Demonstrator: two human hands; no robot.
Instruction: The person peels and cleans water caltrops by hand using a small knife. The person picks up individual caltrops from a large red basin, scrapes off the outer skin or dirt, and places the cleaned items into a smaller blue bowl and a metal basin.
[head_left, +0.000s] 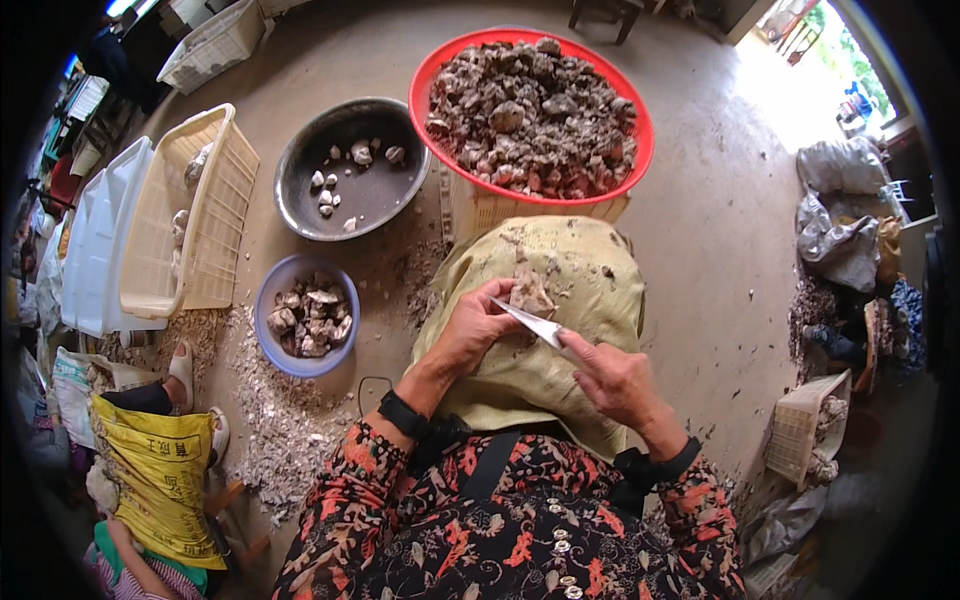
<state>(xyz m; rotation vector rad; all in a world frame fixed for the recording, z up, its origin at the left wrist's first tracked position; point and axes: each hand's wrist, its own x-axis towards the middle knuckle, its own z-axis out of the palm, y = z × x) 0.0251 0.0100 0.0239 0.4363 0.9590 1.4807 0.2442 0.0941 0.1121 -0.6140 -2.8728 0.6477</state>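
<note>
My left hand (477, 324) grips a pale brown, rough lump (531, 292), perhaps a fungus or root piece, over my lap. In my right hand (616, 381) is a knife (534, 322), its pointed blade angled up and left against the near side of the lump. A yellowish woven cloth (480, 390) covers my lap, with dark crumbs and peelings scattered on it. Just beyond my knees, a red round basin (643, 150) heaped with dirty brown lumps rests on a cream plastic crate (495, 213).
Left of the basin are a dark metal bowl (375, 196) with several pale pieces and a blue-purple bowl (264, 330) of brown lumps. Shavings (289, 442) litter the floor. A cream basket (217, 225) stands farther left. A co-worker with a yellow sack (161, 480) sits lower left. Sacks (840, 217) lie right.
</note>
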